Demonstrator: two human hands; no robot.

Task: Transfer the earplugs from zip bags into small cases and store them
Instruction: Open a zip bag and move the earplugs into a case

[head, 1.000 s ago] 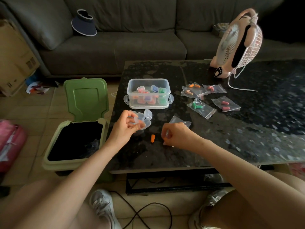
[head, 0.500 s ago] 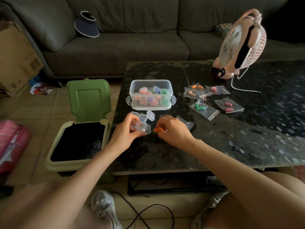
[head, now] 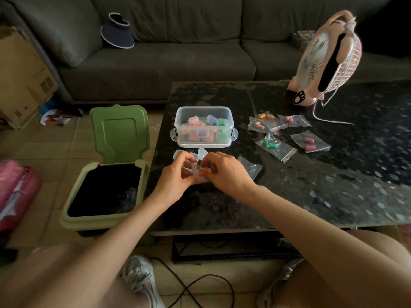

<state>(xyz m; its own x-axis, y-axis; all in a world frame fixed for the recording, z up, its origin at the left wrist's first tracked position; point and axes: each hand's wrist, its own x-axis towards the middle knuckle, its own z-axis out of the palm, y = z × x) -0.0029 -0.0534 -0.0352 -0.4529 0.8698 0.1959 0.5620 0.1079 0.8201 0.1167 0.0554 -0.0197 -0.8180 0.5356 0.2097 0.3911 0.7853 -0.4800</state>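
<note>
My left hand (head: 175, 177) holds a small clear case (head: 195, 168) with its lid up, just above the dark table (head: 311, 185). Pressed close against it, my right hand (head: 226, 174) pinches an orange earplug (head: 205, 172) at the case's mouth. Other empty clear cases (head: 201, 153) lie just behind my fingers. An emptied zip bag (head: 250, 167) sits under my right hand. A clear storage box (head: 204, 126) holds several filled cases. To its right lie zip bags with orange (head: 265, 117), pink (head: 309, 142) and green (head: 270, 144) earplugs.
An open green bin (head: 104, 185) stands on the floor at the table's left edge. A pink fan (head: 329, 58) with a white cord stands at the table's back right. A grey sofa (head: 155, 52) lies beyond. A black cable runs across the floor by my feet.
My right hand picked the orange earplug up from the table and brought it left to the case. My left hand stayed in place with the open case.
</note>
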